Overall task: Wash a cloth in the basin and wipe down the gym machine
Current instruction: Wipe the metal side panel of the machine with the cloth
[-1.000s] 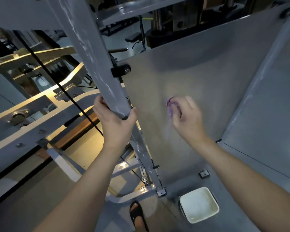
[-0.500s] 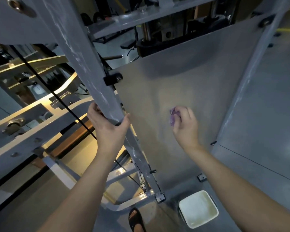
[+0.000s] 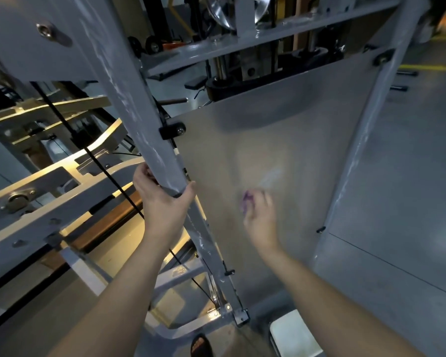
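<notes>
My left hand [image 3: 162, 199] grips the slanted grey upright [image 3: 129, 104] of the gym machine, fingers and thumb wrapped round it. My right hand [image 3: 259, 215] is blurred and holds a small purple cloth [image 3: 246, 202] bunched in its fingers, pressed against the machine's flat translucent shield panel [image 3: 281, 140]. A faint wet smear [image 3: 269, 177] shows on the panel just above the cloth. The white square basin [image 3: 294, 336] stands on the floor at the bottom, below my right forearm.
A black cable [image 3: 101, 163] runs diagonally left of the upright. Cream-coloured machine arms [image 3: 49, 181] fill the left side. A second grey upright [image 3: 366, 130] borders the panel on the right, with grey floor [image 3: 410, 176] beyond. My sandalled foot [image 3: 201, 346] is beside the basin.
My right hand with the cloth has slid down and slightly left across the panel. The view has tilted up. My left hand keeps its hold on the upright.
</notes>
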`<state>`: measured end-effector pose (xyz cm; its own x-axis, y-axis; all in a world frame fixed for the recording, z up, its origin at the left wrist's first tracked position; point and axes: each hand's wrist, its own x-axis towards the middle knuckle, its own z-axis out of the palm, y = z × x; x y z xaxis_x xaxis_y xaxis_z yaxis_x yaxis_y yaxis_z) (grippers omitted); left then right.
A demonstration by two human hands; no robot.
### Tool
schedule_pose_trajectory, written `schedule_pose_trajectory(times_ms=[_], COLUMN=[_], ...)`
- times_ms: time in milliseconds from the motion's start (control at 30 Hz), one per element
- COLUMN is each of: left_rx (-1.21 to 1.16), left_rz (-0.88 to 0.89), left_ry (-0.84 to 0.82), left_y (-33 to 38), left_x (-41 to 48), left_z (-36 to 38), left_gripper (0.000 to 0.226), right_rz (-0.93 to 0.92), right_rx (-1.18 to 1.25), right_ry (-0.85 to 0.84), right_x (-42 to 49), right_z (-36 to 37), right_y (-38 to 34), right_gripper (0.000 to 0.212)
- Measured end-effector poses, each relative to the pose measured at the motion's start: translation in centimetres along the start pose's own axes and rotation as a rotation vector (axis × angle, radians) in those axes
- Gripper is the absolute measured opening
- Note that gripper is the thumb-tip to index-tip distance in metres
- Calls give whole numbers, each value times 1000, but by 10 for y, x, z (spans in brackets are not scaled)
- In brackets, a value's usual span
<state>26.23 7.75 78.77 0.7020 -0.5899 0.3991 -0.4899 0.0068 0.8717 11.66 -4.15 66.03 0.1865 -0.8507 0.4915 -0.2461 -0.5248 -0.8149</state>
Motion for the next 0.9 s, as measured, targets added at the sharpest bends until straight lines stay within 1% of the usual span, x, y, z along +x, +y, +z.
schedule_pose_trajectory(times_ms=[33, 67, 100, 133, 167, 267, 300, 333, 367, 433, 467, 500, 533, 567, 633, 667, 700, 733, 767, 800, 833, 867, 900], left_rx=[3, 6, 6, 3, 2, 30, 30, 22, 16, 29, 39, 38, 38, 40, 56, 59, 61, 63, 65, 65, 63, 64, 67], left_rz=[-5, -6, -2, 3, 9, 31, 28, 28, 31, 31, 24, 16, 13, 13, 10, 11, 12, 12, 12, 7, -1, -4, 3], left_ry=[-1, 1, 4, 4, 1, 8, 2, -7, -17, -17, -17, -16, -11, -6, 2, 5, 2, -5, -12, -18, -21, -20, -17], left_y=[0, -1, -1, -1, -1, -2, -2, -1, -1, -1, -1, 0, 0, 0, 2, 2, 3, 3, 4, 3, 3, 2, 2], left_x=[0, 0, 1, 2, 2, 4, 4, 5, 6, 8, 8, 9, 9, 9, 8, 7, 7, 7, 7, 7, 7, 7, 7], left_z=[0, 0, 0, 0, 0, -1, -2, -3, -3, -4, -4, -4, -4, -4, -4, -4, -5, -5, -6, -7, -7, -7, -6], left_gripper=[91, 90, 89, 89, 90, 90, 91, 91, 90, 88, 88, 88, 89, 89, 90, 90, 91, 91, 91, 90, 91, 91, 91], right_rz=[-103, -189, -226, -219, -164, 24, 33, -6, -101, -368, -476, -542, -560, -553, -487, -436, -388, -344, -342, -405, -506, -627, -709], right_rx=[-73, -128, -131, -114, -80, 109, 116, 81, -3, -234, -346, -422, -435, -412, -319, -242, -163, -95, -77, -130, -232, -347, -437], right_ry=[-157, -249, -258, -199, -92, 296, 365, 368, 279, -72, -240, -331, -332, -251, 4, 137, 227, 268, 260, 193, 67, -83, -222], right_x=[-20, -25, -14, 4, 27, 83, 86, 78, 61, 19, 6, 7, 19, 36, 74, 89, 101, 104, 97, 81, 60, 38, 24], right_z=[8, 6, -2, -13, -25, -50, -47, -40, -31, -15, -16, -24, -34, -43, -62, -68, -70, -65, -55, -43, -30, -22, -22], right_y=[8, 13, 16, 13, 4, -39, -49, -54, -53, -33, -20, -11, -11, -18, -50, -68, -82, -94, -99, -94, -83, -66, -51], right_gripper=[29, 29, 26, 24, 24, 23, 24, 26, 30, 41, 43, 42, 38, 34, 23, 21, 23, 26, 30, 35, 36, 33, 30])
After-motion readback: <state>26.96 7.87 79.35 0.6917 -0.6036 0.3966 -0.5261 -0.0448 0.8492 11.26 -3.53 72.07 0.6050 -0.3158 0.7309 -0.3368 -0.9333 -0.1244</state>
